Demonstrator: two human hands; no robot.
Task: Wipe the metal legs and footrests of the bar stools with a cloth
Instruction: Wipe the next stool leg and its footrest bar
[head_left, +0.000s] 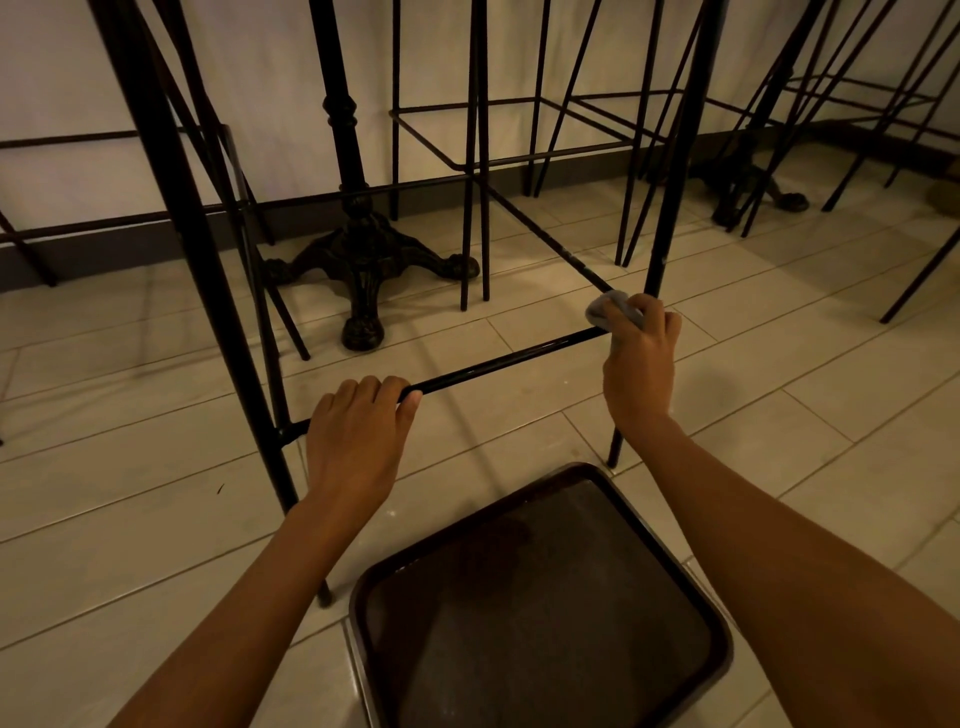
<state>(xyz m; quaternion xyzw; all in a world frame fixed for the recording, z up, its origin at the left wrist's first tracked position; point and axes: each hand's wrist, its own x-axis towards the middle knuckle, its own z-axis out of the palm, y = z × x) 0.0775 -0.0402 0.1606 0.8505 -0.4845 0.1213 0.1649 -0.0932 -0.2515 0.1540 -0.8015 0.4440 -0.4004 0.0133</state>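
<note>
Footrest (509, 364): thin black metal bar of the nearest stool (208, 270), running level leftward from the right leg (674, 182), low above the floor (156, 499). Judged rigid and fixed at both ends, so it should not flex under wiping pressure. The finish looks glossy, and a bare palm may slide on it. The frame is slender and judged light enough to shift or tip if pushed hard sideways, so steadying is advisable. Best hold for that is the footrest itself, close to a joint, where the frame is judged stiffest.

Cloth (608, 306): small, grey, soft and bunched. It sits at the right end of the footrest, at the corner with the right leg. Judged light and pliable, fit to wrap round a thin bar.

Left grip (358, 441): closed round the footrest toward its left end, fingers curled over the top, thumb tip showing on the near side. It holds the bar only, no cloth.

Right grip (641, 358): closed on the cloth, fingers folded over it, pressing it against the right end of the footrest. Whether the cloth fully encircles the bar cannot be told.

Other items: cast table base (363, 260) beyond the footrest. Dark square panel (540, 597) on the near side of the footrest, seat or tray undetermined. Further stools (498, 130) stand beyond the footrest, with no hand on them.
</note>
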